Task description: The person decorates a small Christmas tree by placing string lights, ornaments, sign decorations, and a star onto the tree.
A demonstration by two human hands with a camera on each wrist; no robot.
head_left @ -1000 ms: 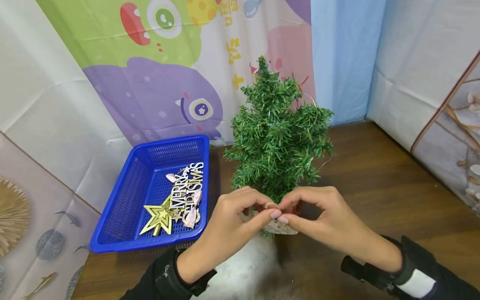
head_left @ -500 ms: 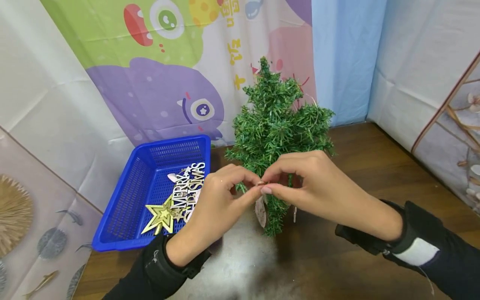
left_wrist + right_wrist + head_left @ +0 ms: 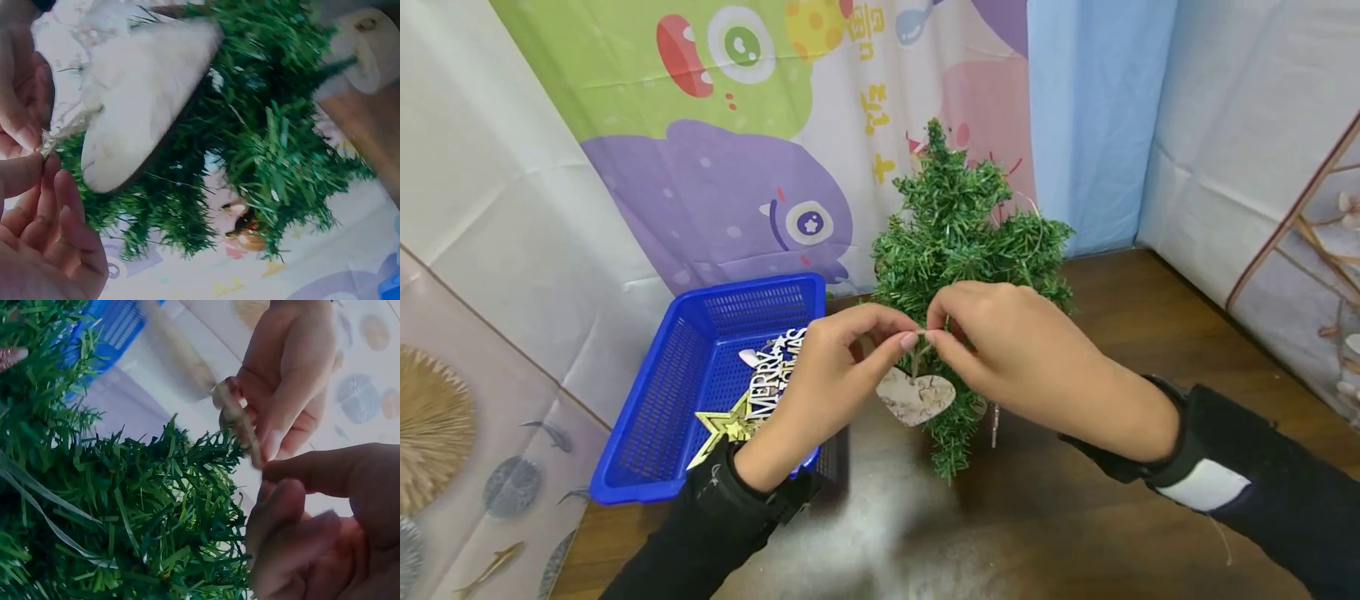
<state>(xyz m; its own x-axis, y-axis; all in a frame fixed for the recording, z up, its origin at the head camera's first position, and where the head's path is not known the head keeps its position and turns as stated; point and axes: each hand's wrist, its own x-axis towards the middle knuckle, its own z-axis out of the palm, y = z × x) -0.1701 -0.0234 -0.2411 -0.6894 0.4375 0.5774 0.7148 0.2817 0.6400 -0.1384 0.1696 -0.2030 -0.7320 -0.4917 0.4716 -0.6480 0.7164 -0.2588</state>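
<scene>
A pale heart-shaped ornament (image 3: 917, 398) with a bark-like pattern hangs in front of the green Christmas tree (image 3: 962, 229). Its twine loop (image 3: 240, 422) runs up to the fingertips of both hands. My left hand (image 3: 842, 367) pinches the loop between thumb and forefinger. From the other side my right hand (image 3: 1022, 358) pinches it too, the two sets of fingertips nearly meeting. In the left wrist view the heart (image 3: 137, 100) looms large and pale against the branches. Dark green needles (image 3: 181, 506) lie close to the right hand's fingers in the right wrist view.
Left of the tree, a blue plastic basket (image 3: 651, 400) holds a gold star (image 3: 722, 429) and a "Merry Christmas" sign (image 3: 766, 383), partly behind the left hand. A shiny gold ornament (image 3: 250, 237) shows among the branches. The brown table (image 3: 1120, 333) meets curtains (image 3: 1090, 108) behind.
Both hands have risen from near the tree's base to its middle, lifting the heart ornament by its twine. The heart, edge-on half a second ago, now faces the head camera.
</scene>
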